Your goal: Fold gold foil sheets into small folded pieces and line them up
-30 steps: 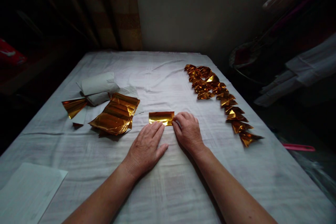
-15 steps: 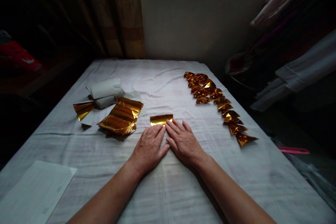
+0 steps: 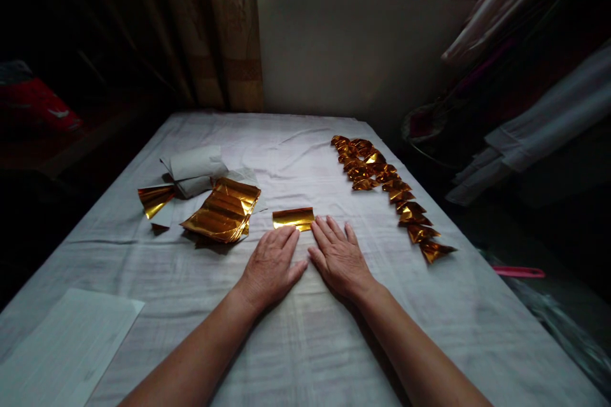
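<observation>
Gold foil strip (image 3: 293, 218): folded into a narrow flat band, lying crosswise on the white cloth (image 3: 296, 343) that covers the tabletop, about midway between the left and right edges, its long side parallel to the near edge.

My left hand (image 3: 271, 267): palm down on the cloth, fingers stretched and close together, tips just short of the strip's near edge. Grips nothing.

My right hand (image 3: 340, 259): also flat, fingers slightly spread, tips at the strip's right end; I cannot tell whether they touch it. Holds nothing. The thumbs of both hands nearly meet behind the strip.

Left of the strip, just beside it: a loose stack of gold foil sheets (image 3: 222, 210), creased, fanned a little and skewed to the table's edges. Behind that stack, toward the far left corner: a white paper wrapper (image 3: 195, 168), partly rolled, with one pleated gold piece (image 3: 155, 198) at its left, near the left edge.

Right side: a row of folded gold pieces (image 3: 389, 186), overlapping one after another, running from the far right corner along the right edge to about level with my hands. Well apart from the strip.

Near left corner: a flat white sheet (image 3: 62, 350), cut off by the frame.

Beyond the far edge: a pale wall (image 3: 353, 51) and a curtain (image 3: 229, 32). The room is dim.
</observation>
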Demonstrator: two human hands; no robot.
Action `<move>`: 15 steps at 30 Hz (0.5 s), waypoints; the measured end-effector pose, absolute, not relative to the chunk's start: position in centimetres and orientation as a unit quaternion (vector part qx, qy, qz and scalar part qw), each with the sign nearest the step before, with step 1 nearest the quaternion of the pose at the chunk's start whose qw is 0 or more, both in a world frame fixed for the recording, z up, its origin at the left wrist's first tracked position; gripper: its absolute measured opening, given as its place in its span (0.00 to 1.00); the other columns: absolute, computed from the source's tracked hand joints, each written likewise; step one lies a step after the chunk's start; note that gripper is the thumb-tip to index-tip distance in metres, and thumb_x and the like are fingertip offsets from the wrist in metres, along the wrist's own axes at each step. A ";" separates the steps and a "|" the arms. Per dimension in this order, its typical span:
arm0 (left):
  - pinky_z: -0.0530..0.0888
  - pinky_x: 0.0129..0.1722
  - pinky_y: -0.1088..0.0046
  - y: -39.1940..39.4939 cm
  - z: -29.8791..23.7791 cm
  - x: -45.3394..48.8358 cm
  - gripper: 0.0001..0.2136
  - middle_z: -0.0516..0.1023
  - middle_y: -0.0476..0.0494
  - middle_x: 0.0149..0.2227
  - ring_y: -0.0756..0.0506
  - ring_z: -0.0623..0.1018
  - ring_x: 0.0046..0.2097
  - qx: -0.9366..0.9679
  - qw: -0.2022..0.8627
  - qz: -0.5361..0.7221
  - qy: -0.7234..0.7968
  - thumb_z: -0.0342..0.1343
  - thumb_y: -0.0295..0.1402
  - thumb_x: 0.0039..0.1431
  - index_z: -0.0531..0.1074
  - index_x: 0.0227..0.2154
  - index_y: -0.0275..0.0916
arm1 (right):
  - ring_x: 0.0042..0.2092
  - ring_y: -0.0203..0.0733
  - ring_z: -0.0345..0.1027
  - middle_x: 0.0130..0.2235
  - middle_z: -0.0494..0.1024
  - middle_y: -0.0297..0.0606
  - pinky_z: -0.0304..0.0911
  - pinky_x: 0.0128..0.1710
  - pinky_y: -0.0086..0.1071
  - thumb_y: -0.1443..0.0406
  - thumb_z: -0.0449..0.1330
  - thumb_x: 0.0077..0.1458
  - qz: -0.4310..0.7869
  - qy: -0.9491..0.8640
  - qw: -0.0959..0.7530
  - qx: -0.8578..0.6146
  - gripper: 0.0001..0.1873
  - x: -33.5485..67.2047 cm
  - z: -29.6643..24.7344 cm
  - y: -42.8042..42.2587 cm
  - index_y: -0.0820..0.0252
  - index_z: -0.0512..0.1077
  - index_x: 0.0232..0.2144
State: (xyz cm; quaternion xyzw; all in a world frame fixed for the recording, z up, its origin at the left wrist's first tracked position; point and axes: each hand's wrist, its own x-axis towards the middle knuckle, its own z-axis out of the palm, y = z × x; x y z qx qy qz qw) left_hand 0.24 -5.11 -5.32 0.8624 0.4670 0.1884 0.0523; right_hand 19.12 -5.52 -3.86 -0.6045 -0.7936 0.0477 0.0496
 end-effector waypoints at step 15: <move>0.63 0.63 0.54 -5.1 -5.2 0.3 0.25 0.69 0.34 0.61 0.38 0.67 0.61 0.862 0.057 0.184 0.469 0.53 0.39 0.62 0.64 0.60 0.36 | 0.71 0.56 0.37 0.71 0.44 0.44 0.38 0.65 0.58 0.53 0.50 0.66 0.025 -0.811 0.057 -0.581 0.27 18.5 -4.0 -4.8 0.47 0.59 0.65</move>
